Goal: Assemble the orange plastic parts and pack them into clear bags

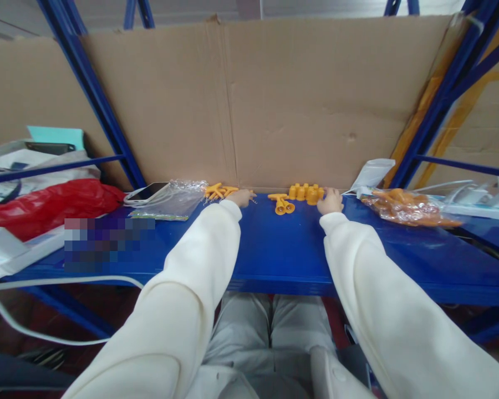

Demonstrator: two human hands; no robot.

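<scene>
At the back of the blue shelf, my left hand (242, 197) is closed, with a yellow-handled corkscrew at its fingers; a thin metal spiral pokes out on the right. Beside it on the left lies a pile of yellow T-shaped corkscrew handles (217, 191), some with metal spirals. My right hand (331, 201) has its thumb and fingers curled about a yellow cap at the right end of a group of yellow bell-shaped caps (301, 192). Between my hands lie assembled yellow pieces (281, 205), bell ends facing me. Finger details are small.
A cardboard sheet (291, 105) closes off the back. On the left are a clear plastic bag (170, 200), a red bag (54, 202) and a white cable. On the right lie a plastic bag of orange parts (403, 206) and a white power strip (482, 208). Blue posts (103, 105) flank the shelf.
</scene>
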